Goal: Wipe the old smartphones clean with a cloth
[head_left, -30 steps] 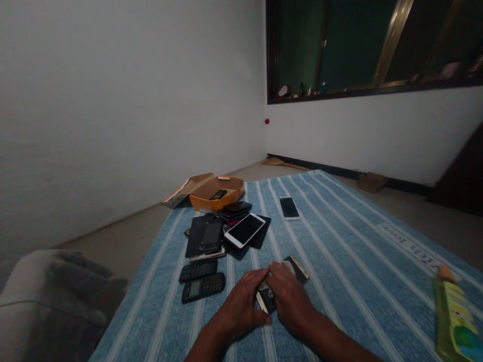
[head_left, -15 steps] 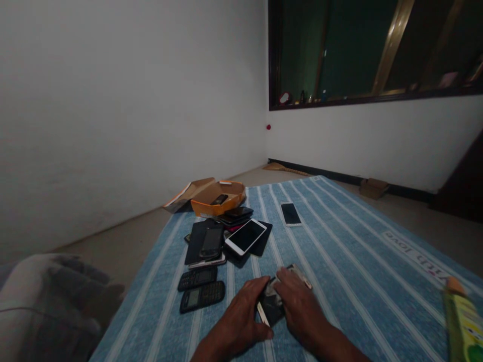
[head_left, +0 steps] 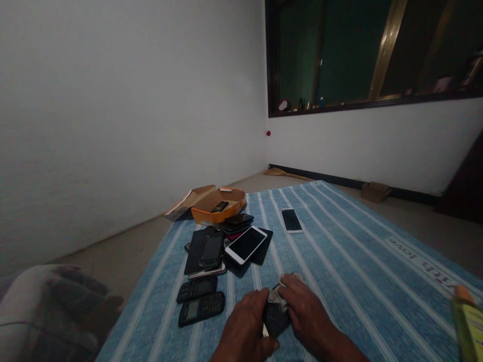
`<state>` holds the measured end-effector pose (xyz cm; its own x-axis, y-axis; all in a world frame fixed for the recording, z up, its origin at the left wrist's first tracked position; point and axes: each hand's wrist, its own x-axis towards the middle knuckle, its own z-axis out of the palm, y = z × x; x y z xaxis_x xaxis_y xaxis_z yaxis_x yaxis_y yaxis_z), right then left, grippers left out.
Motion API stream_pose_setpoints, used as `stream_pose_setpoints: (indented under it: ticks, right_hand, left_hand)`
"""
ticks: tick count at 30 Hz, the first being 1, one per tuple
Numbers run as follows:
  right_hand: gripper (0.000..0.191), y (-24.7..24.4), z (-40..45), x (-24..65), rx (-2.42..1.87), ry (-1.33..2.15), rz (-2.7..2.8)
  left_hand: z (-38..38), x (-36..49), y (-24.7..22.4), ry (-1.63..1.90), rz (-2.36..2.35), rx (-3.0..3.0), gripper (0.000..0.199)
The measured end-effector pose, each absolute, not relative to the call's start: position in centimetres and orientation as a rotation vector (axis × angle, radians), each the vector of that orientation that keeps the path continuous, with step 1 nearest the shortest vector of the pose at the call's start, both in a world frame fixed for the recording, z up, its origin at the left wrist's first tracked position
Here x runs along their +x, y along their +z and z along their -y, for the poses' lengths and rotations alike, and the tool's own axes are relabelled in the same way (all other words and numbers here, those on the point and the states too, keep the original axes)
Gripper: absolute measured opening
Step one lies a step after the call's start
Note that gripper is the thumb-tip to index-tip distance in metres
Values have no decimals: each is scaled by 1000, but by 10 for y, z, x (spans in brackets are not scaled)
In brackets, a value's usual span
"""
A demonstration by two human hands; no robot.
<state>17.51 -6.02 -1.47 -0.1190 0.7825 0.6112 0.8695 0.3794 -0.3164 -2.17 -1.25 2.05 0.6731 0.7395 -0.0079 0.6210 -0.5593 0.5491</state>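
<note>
My left hand [head_left: 246, 322] grips the left edge of a dark-faced phone [head_left: 276, 321] low over the striped cloth, thumb at the near side and fingers at the far side. My right hand [head_left: 307, 312] is closed on a crumpled greyish-white wipe [head_left: 277, 297] and presses it against the phone's dark face. The wipe and the right fingers cover the phone's far and right part. A pale strip of the phone's edge shows beside my left thumb. Nearby on the left lie two keypad phones [head_left: 202, 307], side by side.
A white phone [head_left: 247, 245] rests on a pile of dark phones and tablets [head_left: 198, 246]. Behind stands an open orange box [head_left: 217, 216] with a small phone inside. Another white phone [head_left: 292, 220] lies apart. A yellow-green bottle [head_left: 468, 327] is at the right edge.
The whole view has shifted slightly, so things sit a little lower. My right hand has slid a little over the phone with the wipe. My left hand keeps its grip.
</note>
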Motion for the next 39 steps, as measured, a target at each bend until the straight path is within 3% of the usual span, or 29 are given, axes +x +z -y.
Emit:
stream_pose_setpoints:
  ticks: [5,11,16,32,39]
  right_hand:
    - [48,-8,54,182,-1375,-244,1832]
    - [27,16,48,181,-1334,-82,1890]
    - [19,24,44,176,-1421,25,1922]
    - [19,21,32,142,-1467,73,1893]
    - [30,35,36,145,-1567,244,1788]
  left_hand:
    - [16,-16,12,547,-904,2464,103]
    - [13,-14,1,795,-751,2507,111]
    - [11,-13,1,893,-608,2533,100]
    - [14,-6,-16,1094,-793,2624,97]
    - [13,-7,-13,1049,-748,2622,98]
